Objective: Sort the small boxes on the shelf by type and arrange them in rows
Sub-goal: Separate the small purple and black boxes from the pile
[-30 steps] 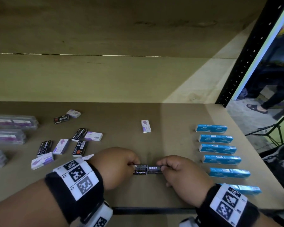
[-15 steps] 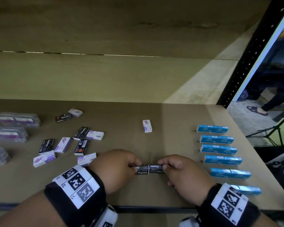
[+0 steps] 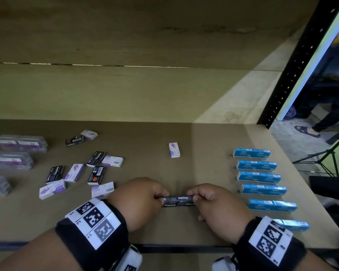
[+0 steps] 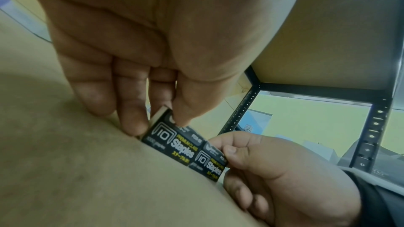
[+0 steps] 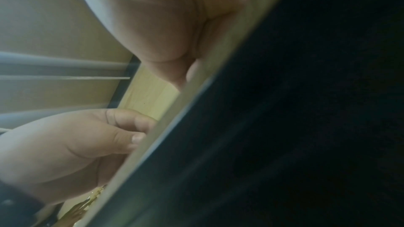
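Two black staple boxes (image 3: 178, 201) pinched end to end near the shelf (image 3: 164, 229) front edge: left hand (image 3: 137, 200) curled on the left end, right hand (image 3: 213, 208) on the right (right wrist view mostly dark, grip confirmed from left wrist view). Judged step: seating the first black pair; blue boxes (image 3: 261, 189) already rowed at right. Farther left, loose black and purple boxes (image 3: 74, 173) unsorted, so next: release squarely, then fetch another black box.
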